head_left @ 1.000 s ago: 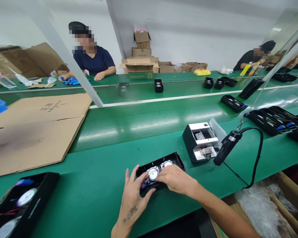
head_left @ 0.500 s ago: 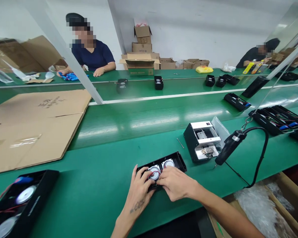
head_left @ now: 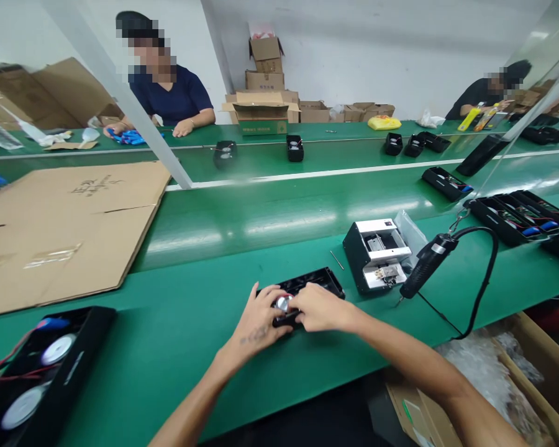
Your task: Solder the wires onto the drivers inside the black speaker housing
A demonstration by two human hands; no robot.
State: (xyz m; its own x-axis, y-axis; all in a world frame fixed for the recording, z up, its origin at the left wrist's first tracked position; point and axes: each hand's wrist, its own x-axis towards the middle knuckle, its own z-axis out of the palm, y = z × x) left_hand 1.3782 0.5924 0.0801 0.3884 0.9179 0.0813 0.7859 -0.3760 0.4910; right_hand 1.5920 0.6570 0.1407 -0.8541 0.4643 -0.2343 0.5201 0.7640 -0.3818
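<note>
1. Our left hand (head_left: 259, 320) and right hand (head_left: 319, 308) both grasp the black tray (head_left: 307, 287) holding a round speaker (head_left: 283, 302) between them.
2. Since earlier, the hands have closed in, covering the second speaker.

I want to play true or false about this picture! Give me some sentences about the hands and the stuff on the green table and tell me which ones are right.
1. Both hands, the left hand and the right hand, rest on the black tray. True.
2. The hanging screwdriver is in the right hand. False: no hand touches it.
3. The flat cardboard sheet lies on the person's left. True.
4. The white and black machine sits left of the hands. False: it is on the right.
</note>
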